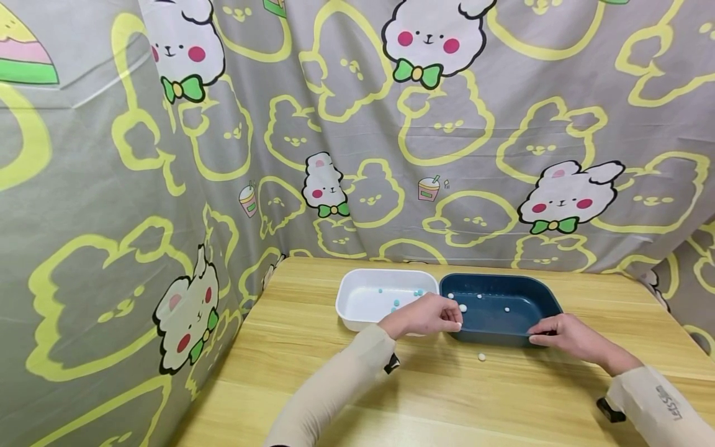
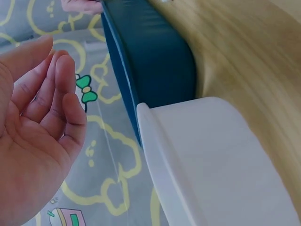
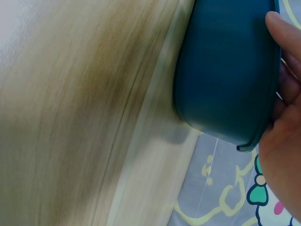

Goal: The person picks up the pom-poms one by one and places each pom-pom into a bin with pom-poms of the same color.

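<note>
My left hand point(image 1: 432, 313) is over the left end of a dark blue plastic box point(image 1: 519, 340), its thumb and fingers bent towards each other. A pale spot shows at its fingertips; I cannot tell whether it is a small ball or a nail. In the left wrist view the same hand point(image 2: 42, 117) has its fingers curled beside the boxes. My right hand point(image 1: 570, 338) grips the blue box's rim at the front right corner, thumb on the outer wall. Several small white balls, one of them near the left hand point(image 1: 463, 308), lie in the blue box.
A white box point(image 1: 349, 320) touches the blue box's left end and holds several small turquoise balls point(image 1: 396, 303). One loose white ball point(image 1: 481, 357) lies on the wooden table point(image 1: 447, 403) in front. A patterned grey curtain point(image 1: 357, 136) hangs behind and at the left.
</note>
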{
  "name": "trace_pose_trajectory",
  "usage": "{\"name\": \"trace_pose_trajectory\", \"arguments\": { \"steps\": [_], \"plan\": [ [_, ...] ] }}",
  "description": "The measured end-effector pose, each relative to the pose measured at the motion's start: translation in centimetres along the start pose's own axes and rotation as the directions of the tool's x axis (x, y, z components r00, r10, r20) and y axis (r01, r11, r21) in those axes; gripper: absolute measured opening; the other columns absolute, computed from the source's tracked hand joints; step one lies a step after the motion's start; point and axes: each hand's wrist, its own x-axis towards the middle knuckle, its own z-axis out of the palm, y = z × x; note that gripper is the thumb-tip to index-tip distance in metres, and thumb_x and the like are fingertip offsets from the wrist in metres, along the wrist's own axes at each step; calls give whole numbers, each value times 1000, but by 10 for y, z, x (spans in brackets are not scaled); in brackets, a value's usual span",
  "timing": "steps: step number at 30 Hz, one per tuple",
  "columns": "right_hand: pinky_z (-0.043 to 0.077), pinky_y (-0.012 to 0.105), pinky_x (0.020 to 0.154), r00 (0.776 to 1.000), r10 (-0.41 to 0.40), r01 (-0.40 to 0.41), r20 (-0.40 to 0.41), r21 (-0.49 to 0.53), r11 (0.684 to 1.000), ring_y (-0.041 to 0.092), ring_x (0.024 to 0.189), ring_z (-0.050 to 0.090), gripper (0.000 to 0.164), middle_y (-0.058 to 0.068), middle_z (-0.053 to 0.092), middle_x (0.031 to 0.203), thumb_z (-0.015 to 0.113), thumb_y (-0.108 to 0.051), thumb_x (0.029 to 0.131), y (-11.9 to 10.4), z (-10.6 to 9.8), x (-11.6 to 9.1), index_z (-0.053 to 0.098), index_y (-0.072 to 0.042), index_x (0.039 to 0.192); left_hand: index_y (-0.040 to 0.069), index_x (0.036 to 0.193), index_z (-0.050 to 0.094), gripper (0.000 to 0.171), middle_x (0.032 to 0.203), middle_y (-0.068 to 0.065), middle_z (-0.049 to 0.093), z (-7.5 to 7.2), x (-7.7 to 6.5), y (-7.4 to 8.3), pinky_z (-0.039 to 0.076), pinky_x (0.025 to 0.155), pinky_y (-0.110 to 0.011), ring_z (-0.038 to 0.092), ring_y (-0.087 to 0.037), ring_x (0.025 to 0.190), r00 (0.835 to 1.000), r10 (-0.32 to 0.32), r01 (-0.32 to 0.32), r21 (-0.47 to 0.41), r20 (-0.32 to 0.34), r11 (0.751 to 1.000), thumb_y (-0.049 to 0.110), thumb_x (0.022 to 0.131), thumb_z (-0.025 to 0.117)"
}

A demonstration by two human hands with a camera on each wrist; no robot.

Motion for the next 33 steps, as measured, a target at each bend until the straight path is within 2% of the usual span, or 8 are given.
{"name": "trace_pose_trajectory", "arguments": {
  "steps": [15, 25, 33],
  "plan": [
    [48, 20, 61, 1000, 5, -6, 13, 15, 1000, 0, 78, 59, 8, 1, 70, 85, 68, -12, 87, 3, 0, -3, 74, -9, 90, 18, 89, 64, 5, 81, 14, 60, -10, 16, 0, 43, 65, -11, 54, 0, 71, 1000, -2, 2, 41, 4, 999, 19, 93, 62],
    [48, 19, 61, 1000, -2, 2, 8, 2, 1000, -1, 78, 59, 7, -2, 70, 85, 69, -9, 86, 1, 0, -2, 75, -9, 90, 19, 86, 64, 9, 77, 13, 59, -17, 30, 0, 43, 64, -12, 54, -1, 70, 999, -38, 38, 81, -2, 996, 24, 92, 63],
    [48, 19, 61, 1000, 13, -14, 10, 4, 1000, -1, 78, 59, 8, 1, 70, 85, 69, -12, 86, -2, -1, -1, 74, -8, 89, 18, 86, 64, 6, 78, 12, 59, -21, 40, -1, 43, 64, -13, 54, -2, 71, 998, -60, 59, 81, 12, 995, 19, 92, 63]
  ]
}}
